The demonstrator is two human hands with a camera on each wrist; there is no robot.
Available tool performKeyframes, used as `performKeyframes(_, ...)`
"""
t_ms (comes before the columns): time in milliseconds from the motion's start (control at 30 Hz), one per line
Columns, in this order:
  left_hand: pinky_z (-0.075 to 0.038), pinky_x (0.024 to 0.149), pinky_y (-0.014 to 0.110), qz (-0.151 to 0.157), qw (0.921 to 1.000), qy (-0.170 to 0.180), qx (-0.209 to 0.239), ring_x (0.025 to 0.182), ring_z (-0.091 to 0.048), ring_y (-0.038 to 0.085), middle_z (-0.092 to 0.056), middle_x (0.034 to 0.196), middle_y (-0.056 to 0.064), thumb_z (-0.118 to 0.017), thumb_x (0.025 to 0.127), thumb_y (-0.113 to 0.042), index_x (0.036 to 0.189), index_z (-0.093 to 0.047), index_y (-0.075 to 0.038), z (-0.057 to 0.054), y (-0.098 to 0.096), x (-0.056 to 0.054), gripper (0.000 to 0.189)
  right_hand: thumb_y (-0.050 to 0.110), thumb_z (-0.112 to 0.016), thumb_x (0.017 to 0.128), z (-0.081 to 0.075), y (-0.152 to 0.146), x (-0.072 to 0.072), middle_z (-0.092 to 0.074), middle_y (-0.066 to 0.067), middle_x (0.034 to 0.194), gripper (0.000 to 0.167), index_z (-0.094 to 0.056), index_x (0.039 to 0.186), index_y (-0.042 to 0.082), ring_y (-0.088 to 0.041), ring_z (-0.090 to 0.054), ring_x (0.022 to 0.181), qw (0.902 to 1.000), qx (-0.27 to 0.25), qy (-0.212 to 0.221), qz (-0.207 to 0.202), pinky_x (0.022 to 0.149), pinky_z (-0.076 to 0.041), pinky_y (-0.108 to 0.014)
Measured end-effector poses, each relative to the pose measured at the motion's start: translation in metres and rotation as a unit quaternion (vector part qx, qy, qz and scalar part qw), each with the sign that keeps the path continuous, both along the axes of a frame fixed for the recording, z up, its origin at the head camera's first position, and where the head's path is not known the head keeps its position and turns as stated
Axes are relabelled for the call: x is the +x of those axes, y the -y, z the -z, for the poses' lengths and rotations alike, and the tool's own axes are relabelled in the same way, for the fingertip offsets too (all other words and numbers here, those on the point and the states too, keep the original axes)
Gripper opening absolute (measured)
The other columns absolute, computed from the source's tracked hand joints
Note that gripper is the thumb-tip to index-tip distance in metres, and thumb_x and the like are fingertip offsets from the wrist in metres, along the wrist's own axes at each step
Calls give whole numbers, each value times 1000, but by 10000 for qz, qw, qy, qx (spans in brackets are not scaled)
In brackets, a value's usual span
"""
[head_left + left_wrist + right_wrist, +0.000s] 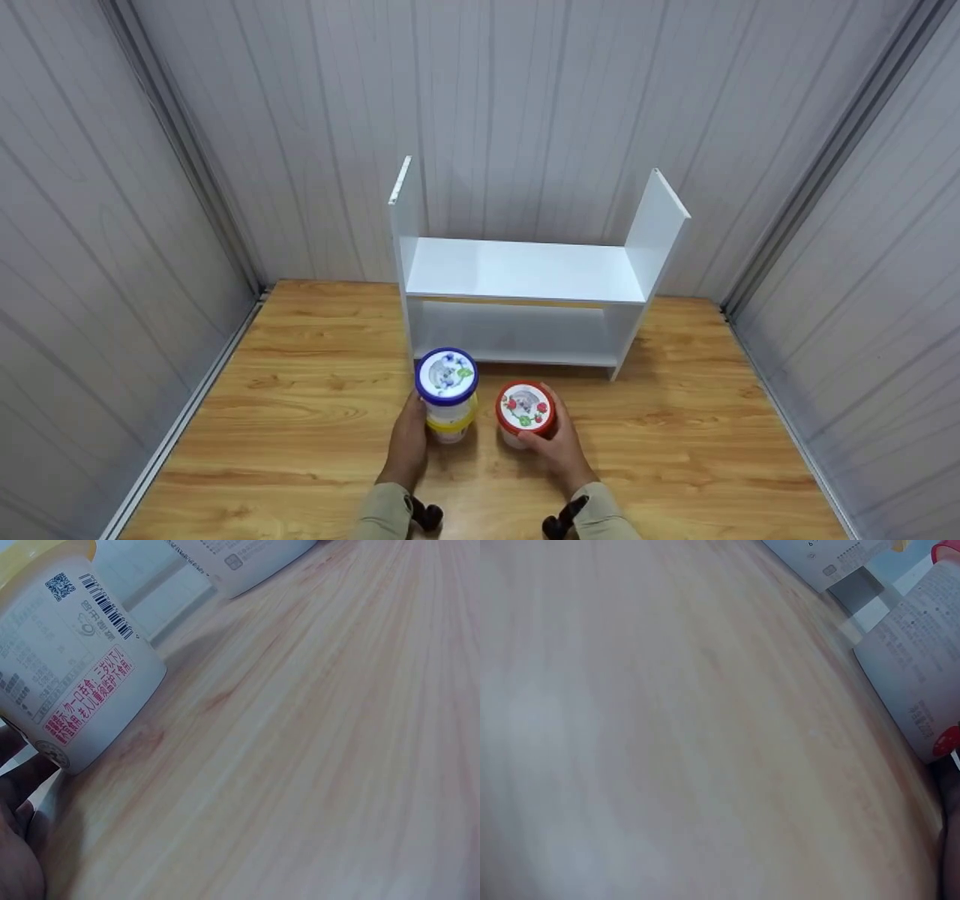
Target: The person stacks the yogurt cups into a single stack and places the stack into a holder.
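Observation:
A tub with a blue lid (448, 375) is stacked on a yellow-lidded tub (451, 425). My left hand (407, 441) holds the stack from its left side, fingers partly hidden behind it. In the left wrist view those fingers lie against the low wall of the yellow-lidded tub (82, 667), by its base on the wood. To the right stands a tub with a red lid (526, 407) and a strawberry picture. My right hand (561, 448) grips it, thumb at the near side and fingers round the right. The right wrist view shows its printed wall (911, 660).
Just beyond the tubs stands a white two-tier shelf (525, 270) with tall side panels. The wooden table (300, 390) extends to both sides. Pale panel walls (480, 112) enclose the back and sides.

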State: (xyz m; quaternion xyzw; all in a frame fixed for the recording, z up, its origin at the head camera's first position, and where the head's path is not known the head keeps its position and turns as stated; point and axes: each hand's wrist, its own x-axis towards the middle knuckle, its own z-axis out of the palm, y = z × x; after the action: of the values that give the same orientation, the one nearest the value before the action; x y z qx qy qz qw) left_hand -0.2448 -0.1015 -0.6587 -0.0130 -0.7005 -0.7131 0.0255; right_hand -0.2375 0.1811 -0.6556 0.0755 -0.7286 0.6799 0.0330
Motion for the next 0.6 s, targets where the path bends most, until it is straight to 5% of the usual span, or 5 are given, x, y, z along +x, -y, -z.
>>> performKeyframes(233,-15,124,50,-83,9996,153,-213,151,-26,19,-37,160,-8,-25,103,-66,159,-29,-38,-1,-1,2,62,12,-88,77,-1,1,2,-42,-17,153,101,-29,159,10,-32,-39,140,9999,-62,133,51,115,-32,-46)
performKeyframes(600,-12,124,53,-69,9997,149,-163,152,-22,24,-33,163,-3,-26,104,-65,160,-29,-33,-2,0,-1,65,14,-89,77,-1,0,-1,-42,-17,153,101,-29,158,8,-31,-39,140,9999,8,146,67,115,-33,-38)
